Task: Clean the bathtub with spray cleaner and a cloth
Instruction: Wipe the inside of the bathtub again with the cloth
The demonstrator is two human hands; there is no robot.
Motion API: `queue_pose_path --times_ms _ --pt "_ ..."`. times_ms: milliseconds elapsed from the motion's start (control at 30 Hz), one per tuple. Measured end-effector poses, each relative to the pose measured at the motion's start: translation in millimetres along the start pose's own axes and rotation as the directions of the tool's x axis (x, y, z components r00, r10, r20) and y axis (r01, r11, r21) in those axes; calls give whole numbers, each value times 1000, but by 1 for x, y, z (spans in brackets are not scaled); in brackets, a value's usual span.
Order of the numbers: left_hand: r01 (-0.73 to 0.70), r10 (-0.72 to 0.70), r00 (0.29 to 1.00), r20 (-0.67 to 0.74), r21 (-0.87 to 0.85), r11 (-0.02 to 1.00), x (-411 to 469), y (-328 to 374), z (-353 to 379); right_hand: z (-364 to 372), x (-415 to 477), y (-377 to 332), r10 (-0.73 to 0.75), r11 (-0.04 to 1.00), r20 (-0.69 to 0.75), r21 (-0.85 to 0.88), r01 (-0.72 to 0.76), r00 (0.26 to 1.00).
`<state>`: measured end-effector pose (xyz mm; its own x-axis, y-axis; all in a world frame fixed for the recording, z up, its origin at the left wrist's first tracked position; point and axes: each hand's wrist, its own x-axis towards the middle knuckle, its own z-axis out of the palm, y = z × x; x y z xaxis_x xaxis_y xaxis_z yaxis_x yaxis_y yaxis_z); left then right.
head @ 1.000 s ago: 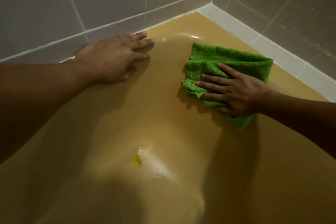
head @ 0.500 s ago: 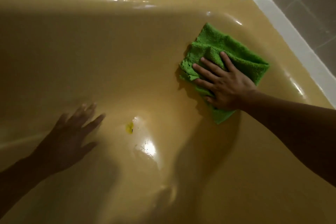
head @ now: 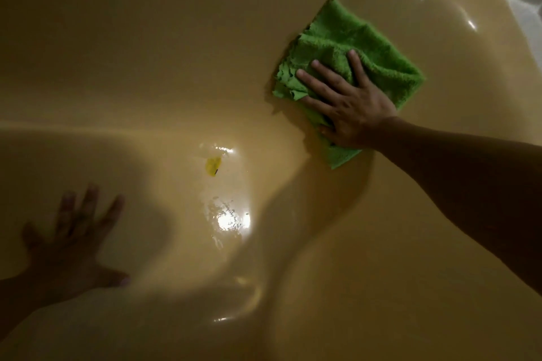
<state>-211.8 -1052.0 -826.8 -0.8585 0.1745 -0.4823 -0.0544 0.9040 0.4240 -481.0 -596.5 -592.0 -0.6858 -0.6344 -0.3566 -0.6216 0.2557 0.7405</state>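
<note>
A tan-yellow bathtub (head: pixel 146 53) fills the view. A folded green cloth (head: pixel 366 47) lies flat against its sloping inner wall at the upper right. My right hand (head: pixel 349 102) presses on the cloth's lower half with fingers spread. My left hand (head: pixel 73 240) is in shadow at the lower left, fingers apart, palm resting on the tub floor, holding nothing. No spray bottle is in view.
A small yellow speck (head: pixel 213 166) lies on the wet tub floor near the middle, with a bright light reflection (head: pixel 231 221) below it. The white tub rim (head: pixel 522 9) and grey tiles show at the top right corner.
My left hand has left the rim by the wall and come down to the tub floor at lower left. My right hand and the cloth slid down the wall; the view tilted down.
</note>
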Motion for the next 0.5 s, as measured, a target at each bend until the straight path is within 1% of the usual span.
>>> queue_pose_path --times_ms 33,67,133,200,300,367,433,500 --pt "0 0 1000 25 -7 1000 0 0 2 1 6 -7 -58 998 7 -6 58 998" --pt "40 -40 998 48 -1 999 0 -2 4 3 11 -15 -126 992 25 -12 126 992" --pt "94 -94 995 17 13 995 3 -2 7 8 15 -33 -254 967 85 -7 255 964" --pt "123 -123 992 18 11 992 3 -4 8 11 7 -51 -340 940 160 39 338 927" --pt "116 -115 993 23 -14 993 4 -8 8 8 -29 -73 -451 893 247 138 429 858" --pt "89 -89 996 19 -43 995 6 -15 11 1 -62 -70 -512 857 231 207 473 827" --pt "60 -58 998 19 -106 993 11 -23 14 -10 -99 -54 -535 838 200 251 484 821" --pt "41 -39 999 19 -143 989 15 -28 17 -17 -140 -35 -531 839 179 247 484 828"
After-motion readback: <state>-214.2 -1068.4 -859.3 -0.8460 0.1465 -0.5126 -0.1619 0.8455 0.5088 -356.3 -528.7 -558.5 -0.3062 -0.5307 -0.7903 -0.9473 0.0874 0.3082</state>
